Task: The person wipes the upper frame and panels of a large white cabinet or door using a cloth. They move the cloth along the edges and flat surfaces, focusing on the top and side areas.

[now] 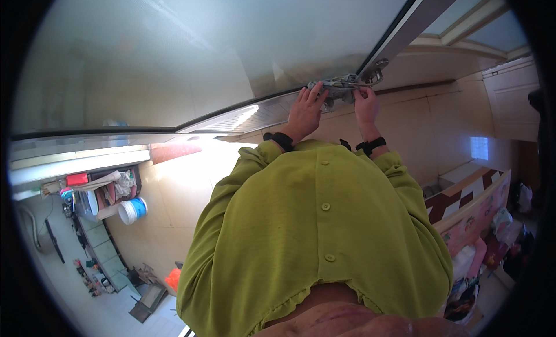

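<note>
A door with a large frosted glass panel (173,54) and a metal frame (404,28) stands in front of me. Beside the door's metal lever handle (378,74) is a crumpled grey cloth (341,88). My left hand (306,111) lies on the cloth's left part with its fingers extended. Near the handle, my right hand (367,106) pinches the cloth's right edge between bent fingers. Both wrists wear black bands. The undersides of the fingers are hidden.
A white and blue bucket (133,210) stands on the tiled floor at left, beside a rack of household items (102,193). A small wooden chair (150,300) is lower left. At right are a pink patterned cloth cover (473,215) and several plastic bags (503,219).
</note>
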A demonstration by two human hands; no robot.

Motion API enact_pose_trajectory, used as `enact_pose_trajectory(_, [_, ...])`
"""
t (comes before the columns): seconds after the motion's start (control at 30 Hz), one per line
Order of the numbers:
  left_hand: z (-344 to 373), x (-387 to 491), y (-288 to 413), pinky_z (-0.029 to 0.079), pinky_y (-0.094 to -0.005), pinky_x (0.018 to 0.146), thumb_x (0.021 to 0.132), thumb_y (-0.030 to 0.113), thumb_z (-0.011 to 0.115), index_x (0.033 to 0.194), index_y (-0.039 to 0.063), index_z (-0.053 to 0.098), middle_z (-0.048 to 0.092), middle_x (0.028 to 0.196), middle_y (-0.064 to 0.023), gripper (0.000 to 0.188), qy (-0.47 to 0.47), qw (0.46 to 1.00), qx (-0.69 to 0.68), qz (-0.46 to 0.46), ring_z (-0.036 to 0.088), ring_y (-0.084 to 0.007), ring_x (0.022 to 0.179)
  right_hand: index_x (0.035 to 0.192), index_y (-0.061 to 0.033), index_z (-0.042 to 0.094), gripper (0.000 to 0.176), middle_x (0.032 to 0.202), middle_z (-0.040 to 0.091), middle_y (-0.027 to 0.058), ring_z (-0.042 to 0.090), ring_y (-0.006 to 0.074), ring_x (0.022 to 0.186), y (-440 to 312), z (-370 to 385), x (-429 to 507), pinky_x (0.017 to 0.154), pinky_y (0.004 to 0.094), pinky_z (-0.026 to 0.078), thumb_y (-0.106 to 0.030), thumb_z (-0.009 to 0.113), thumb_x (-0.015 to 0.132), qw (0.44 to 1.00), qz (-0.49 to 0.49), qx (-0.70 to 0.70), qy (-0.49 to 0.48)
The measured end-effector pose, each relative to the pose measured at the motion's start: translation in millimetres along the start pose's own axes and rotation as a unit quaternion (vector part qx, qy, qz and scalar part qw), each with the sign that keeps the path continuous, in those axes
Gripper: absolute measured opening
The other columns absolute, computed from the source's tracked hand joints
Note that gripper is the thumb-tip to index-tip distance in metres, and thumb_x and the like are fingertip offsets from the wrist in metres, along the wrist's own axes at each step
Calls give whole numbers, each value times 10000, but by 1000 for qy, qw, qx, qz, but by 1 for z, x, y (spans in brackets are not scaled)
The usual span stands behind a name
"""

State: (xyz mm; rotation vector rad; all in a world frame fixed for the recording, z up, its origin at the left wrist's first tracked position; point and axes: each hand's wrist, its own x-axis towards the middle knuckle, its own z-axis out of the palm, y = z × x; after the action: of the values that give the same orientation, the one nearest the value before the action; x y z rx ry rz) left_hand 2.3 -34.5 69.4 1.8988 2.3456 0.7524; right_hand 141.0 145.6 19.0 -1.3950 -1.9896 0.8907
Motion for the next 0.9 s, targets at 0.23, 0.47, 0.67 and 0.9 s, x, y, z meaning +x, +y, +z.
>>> enact_pose_trajectory(0.23, [-3,-7,-2,354,-463,1161,789,99,687,1414,55,511,391,1506,-132,651,7,999,37,-25,445,-338,1335,1087,-81,686,246,1011,684,88,653,269,948,-15,9,-21,863,389,522,-175,732,864,969,-225,101,17])
enact_pose_trajectory(0.47, [-2,-15,-11,368,-449,1150,790,63,658,1385,37,528,453,1443,-136,610,26,998,46,-24,476,-338,1300,1271,-114,622,438,1303,559,136,492,366,1231,-19,8,-28,1127,547,333,-104,667,835,920,-376,-110,-25])
enact_pose_trajectory(0.67, [1,-11,-16,457,-424,1035,785,53,654,1270,4,594,519,1335,-138,491,56,998,10,-35,537,-323,1194,1290,-105,613,477,1276,558,130,487,356,1238,-15,16,-25,1095,509,380,-75,654,815,917,-387,-97,-32])
enact_pose_trajectory(0.9, [-22,-32,-42,487,-403,970,801,68,660,1138,11,657,582,1235,-125,342,70,996,10,-45,570,-308,1121,1292,-113,624,481,1283,577,105,505,354,1229,-40,37,-51,1054,486,416,-64,647,814,904,-411,-104,-44])
